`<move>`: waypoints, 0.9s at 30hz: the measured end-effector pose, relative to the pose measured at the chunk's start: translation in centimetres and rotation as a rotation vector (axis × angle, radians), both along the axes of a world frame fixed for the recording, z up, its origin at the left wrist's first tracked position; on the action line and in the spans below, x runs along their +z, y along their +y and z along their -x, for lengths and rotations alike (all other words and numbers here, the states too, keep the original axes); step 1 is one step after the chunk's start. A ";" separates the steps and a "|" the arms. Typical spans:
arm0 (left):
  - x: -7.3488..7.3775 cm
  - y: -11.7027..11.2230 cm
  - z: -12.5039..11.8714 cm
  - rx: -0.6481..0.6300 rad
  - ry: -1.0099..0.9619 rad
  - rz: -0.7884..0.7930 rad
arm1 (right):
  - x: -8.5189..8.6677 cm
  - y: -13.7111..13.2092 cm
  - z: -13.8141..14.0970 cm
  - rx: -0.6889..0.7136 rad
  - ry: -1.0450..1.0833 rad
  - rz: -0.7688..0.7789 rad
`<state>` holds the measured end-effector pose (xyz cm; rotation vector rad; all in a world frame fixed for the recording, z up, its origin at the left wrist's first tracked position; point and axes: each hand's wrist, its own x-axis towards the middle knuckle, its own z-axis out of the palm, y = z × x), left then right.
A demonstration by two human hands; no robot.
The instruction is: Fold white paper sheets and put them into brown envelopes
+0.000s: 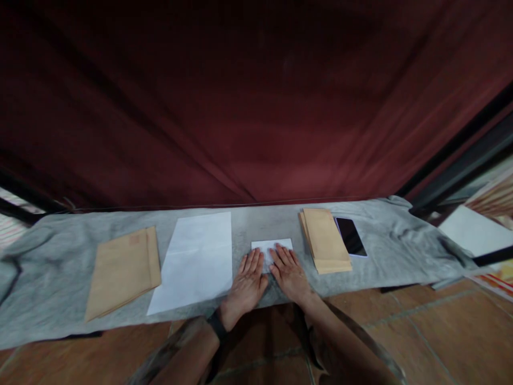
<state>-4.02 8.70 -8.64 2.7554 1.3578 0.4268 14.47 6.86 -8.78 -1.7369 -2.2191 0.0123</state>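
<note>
A small white folded paper (271, 244) lies on the grey cloth in front of me. My left hand (249, 278) rests flat on its left side, fingers stretched out. On the right part of the paper lies my right hand (289, 270), palm down with the fingers slightly spread. Both hands hide much of the paper. A large sheet of white paper (196, 256) is left of my left hand. Brown envelopes (326, 238) are stacked to the right of my right hand.
More brown envelopes (124, 267) lie at the left. A dark-screened phone (351, 236) sits beside the right stack. Grey cloth (409, 246) covers the narrow surface, and a dark red curtain (260, 133) hangs behind it. Tiled floor (433, 326) shows below.
</note>
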 end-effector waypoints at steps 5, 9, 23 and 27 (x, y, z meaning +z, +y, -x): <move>-1.1 -0.7 -0.3 0.095 -0.034 -0.089 | -0.9 0.3 0.5 -0.118 -0.029 -0.070; -1.7 -1.3 0.6 0.148 -0.060 -0.098 | -1.4 0.4 0.0 -0.160 -0.045 -0.089; -0.1 1.0 -2.9 0.222 -0.010 -0.020 | -2.3 0.3 -0.4 -0.186 -0.051 -0.103; 0.9 0.2 -1.9 0.294 0.021 0.018 | -2.9 0.4 -0.5 -0.179 -0.034 -0.126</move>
